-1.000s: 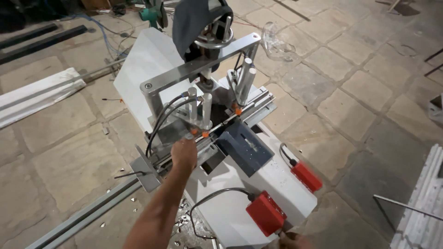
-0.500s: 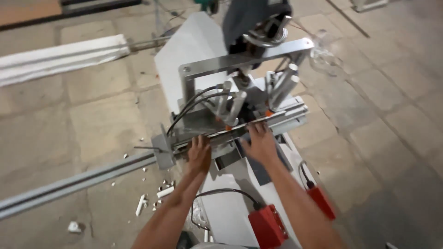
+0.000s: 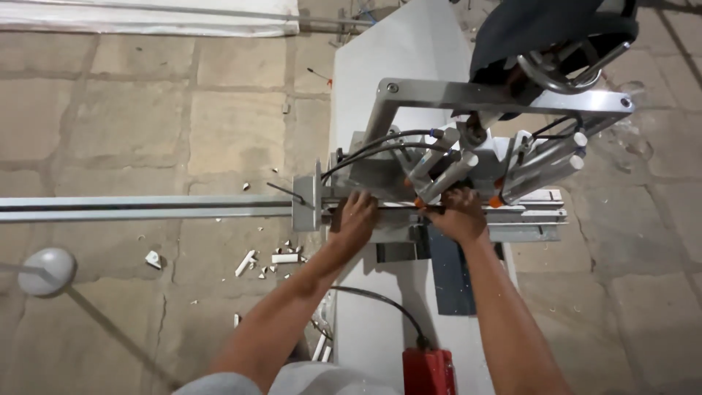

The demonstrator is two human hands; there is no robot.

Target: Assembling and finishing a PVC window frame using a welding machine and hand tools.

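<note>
Closest to the camera is a red box with a black cable on the white table. Just past it, both hands rest on a long metal bar that lies across the machine. The left hand lies flat on the bar with its fingers spread. The right hand curls over the bar just below the clamps; whether it pinches it I cannot tell. The bar runs far out to the left over the floor, so it may tip. It is best to push it flat and hard against the back fence, and keep fingers away from the clamps. White chips lie on the floor. Farther up is the dark saw head.
</note>
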